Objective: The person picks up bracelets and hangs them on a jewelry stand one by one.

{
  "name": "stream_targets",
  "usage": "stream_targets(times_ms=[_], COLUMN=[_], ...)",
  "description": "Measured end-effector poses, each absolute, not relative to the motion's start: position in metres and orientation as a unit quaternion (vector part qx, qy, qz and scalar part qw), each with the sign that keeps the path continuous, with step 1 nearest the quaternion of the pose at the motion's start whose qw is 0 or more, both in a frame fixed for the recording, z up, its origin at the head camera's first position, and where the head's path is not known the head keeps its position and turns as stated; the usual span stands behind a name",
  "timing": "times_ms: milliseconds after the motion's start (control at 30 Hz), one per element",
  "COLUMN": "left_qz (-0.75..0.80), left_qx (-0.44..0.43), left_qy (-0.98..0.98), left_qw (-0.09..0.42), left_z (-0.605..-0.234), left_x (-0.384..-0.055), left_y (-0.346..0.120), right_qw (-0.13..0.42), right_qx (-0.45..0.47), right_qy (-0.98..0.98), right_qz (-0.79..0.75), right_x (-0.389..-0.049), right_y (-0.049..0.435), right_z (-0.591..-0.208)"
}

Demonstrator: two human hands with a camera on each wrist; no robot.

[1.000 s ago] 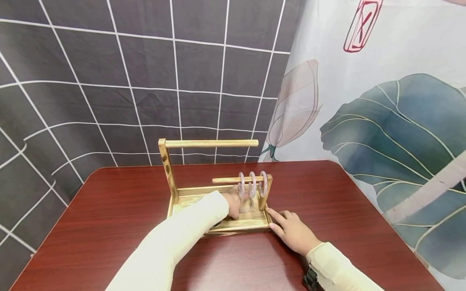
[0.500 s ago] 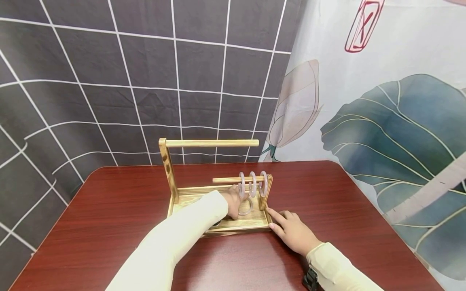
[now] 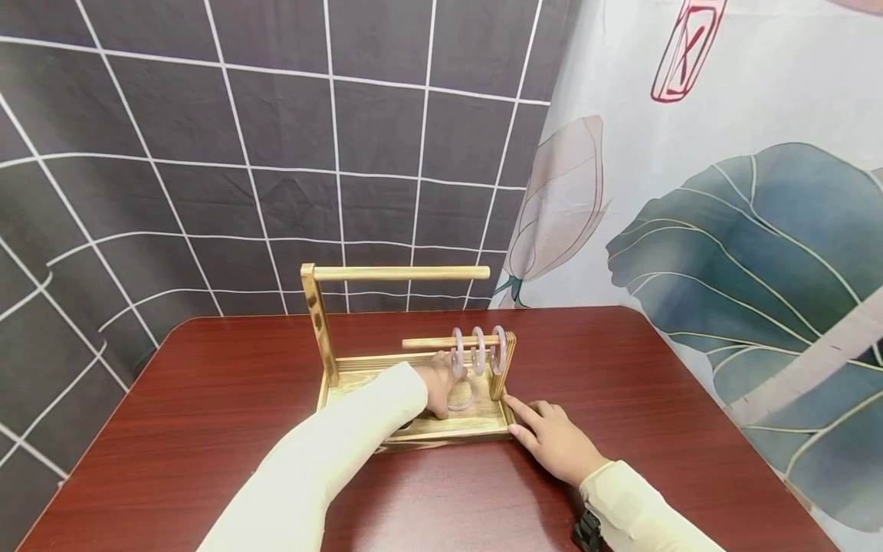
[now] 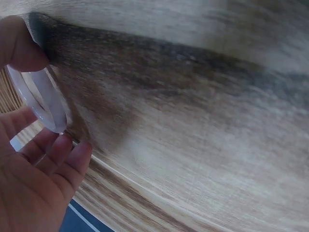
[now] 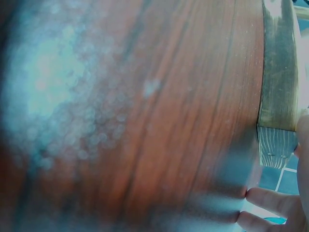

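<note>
A pale translucent bangle (image 3: 474,393) stands inside the wooden tray of a two-armed display rack (image 3: 451,437). My left hand (image 3: 436,387) reaches in under the lower rod and pinches it; in the left wrist view the bangle (image 4: 55,106) sits between thumb and fingers, close to the wood. Three similar bangles (image 3: 479,331) hang side by side on the lower rod (image 3: 428,343), near its upright. My right hand (image 3: 555,441) lies on the table with its fingers extended, the fingertips against the tray's right end. In the right wrist view its fingers (image 5: 268,200) show beside the wooden edge (image 5: 280,72).
The rack's taller post (image 3: 320,326) rises at the left and bears the upper rod (image 3: 400,273), which carries no bangle. All of it stands on a glossy red-brown table (image 3: 207,429). Behind hang a grey checked cloth (image 3: 276,192) and a lotus-print cloth (image 3: 745,230).
My left hand and the bangle in it have shifted slightly to the left in the tray. The right hand and the three hanging bangles stay as they were.
</note>
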State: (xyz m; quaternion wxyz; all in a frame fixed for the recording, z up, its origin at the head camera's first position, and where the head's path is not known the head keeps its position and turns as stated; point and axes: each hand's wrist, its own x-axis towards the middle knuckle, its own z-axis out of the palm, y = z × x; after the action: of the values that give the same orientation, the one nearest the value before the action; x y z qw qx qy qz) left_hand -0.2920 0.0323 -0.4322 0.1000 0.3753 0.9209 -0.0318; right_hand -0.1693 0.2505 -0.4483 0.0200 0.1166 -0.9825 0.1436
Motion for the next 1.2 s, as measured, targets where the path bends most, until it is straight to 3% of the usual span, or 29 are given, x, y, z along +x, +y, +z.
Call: stream_targets(times_ms=[200, 1200], left_qz=[-0.009, 0.038], left_qx=[0.391, 0.349], left_qy=[0.918, 0.93], left_qw=[0.073, 0.111], left_z=[-0.434, -0.422], left_x=[-0.293, -0.285], left_y=[0.025, -0.01], right_qw=[0.017, 0.013], right_qx=[0.119, 0.119], right_qy=[-0.982, -0.982], right_qz=[0.147, 0.148], right_x=[-0.168, -0.168], right_y=[0.247, 0.251], right_z=[-0.446, -0.445])
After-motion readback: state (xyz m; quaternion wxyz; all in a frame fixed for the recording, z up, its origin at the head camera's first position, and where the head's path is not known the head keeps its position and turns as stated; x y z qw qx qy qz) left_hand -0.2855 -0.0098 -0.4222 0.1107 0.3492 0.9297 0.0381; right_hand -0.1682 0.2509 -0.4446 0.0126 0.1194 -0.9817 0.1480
